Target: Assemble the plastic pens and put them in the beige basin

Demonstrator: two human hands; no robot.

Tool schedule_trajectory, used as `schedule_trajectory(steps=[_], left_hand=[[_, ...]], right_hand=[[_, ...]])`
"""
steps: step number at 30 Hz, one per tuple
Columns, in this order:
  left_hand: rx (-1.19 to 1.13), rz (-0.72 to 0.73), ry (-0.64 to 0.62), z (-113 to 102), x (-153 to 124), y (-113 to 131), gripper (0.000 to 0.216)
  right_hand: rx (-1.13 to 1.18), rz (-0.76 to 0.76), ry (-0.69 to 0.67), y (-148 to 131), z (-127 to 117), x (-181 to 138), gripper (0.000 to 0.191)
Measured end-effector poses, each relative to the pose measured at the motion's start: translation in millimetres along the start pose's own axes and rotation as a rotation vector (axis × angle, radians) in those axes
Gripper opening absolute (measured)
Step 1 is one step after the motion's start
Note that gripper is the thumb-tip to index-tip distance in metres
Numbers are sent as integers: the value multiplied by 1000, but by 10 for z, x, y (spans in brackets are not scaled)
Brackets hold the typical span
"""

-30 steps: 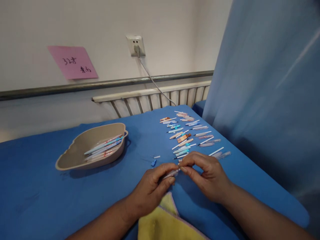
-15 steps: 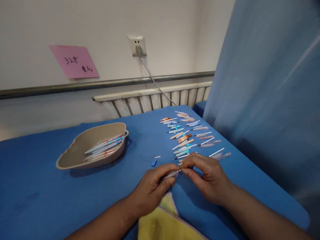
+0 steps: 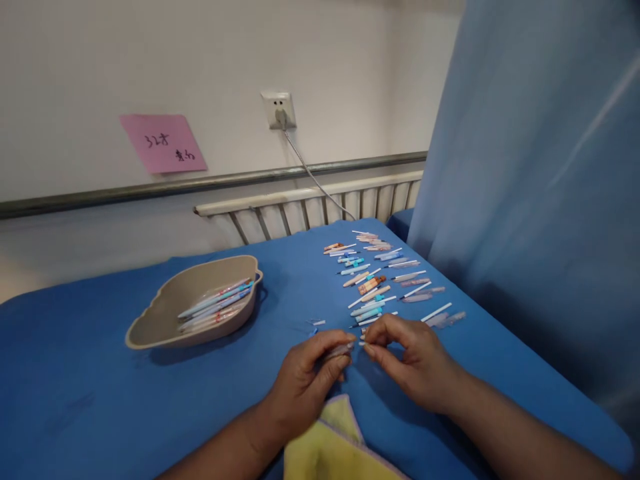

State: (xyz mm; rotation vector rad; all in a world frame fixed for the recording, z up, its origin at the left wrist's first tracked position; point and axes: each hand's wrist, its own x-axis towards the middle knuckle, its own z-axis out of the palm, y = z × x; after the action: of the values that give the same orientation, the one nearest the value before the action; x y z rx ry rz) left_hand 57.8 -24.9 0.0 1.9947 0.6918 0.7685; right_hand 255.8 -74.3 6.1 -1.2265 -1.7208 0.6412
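My left hand (image 3: 313, 380) is closed around a pale pen barrel (image 3: 340, 351), its end sticking out between thumb and forefinger. A small gap to the right, my right hand (image 3: 413, 357) pinches a tiny whitish piece (image 3: 362, 343) between thumb and fingertip. Most of that piece is hidden, so its kind is unclear. Behind my hands lie rows of taken-apart pens, with pale barrels, white refills (image 3: 436, 312) and coloured parts such as an orange-brown one (image 3: 371, 285). A small blue part (image 3: 313, 332) shows just past my left fingers.
At left on the blue-covered table (image 3: 125, 413) stands a beige basket (image 3: 143, 339) holding several pens (image 3: 215, 303) in clear wrap. A yellow cloth (image 3: 335, 453) lies at the front edge. To the right hangs a blue curtain (image 3: 525, 187); a rail (image 3: 310, 195) runs behind.
My hands have come slightly apart: the small piece is now separated from the end of the pen barrel. The whole view has shifted a little, with everything sitting lower.
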Motion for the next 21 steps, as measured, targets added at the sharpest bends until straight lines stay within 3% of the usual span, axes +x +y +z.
schedule_trajectory(steps=[5,11,21], left_hand=[[48,40,15,8,-18,-7,24],[71,-2,-26,24,12,12,23],[74,-31,-86,32,33,50,20]], right_hand=[[169,35,51,22,-3,1,19],[328,91,50,-7,20,8,6],[205,-33,111,-28,39,20,7]])
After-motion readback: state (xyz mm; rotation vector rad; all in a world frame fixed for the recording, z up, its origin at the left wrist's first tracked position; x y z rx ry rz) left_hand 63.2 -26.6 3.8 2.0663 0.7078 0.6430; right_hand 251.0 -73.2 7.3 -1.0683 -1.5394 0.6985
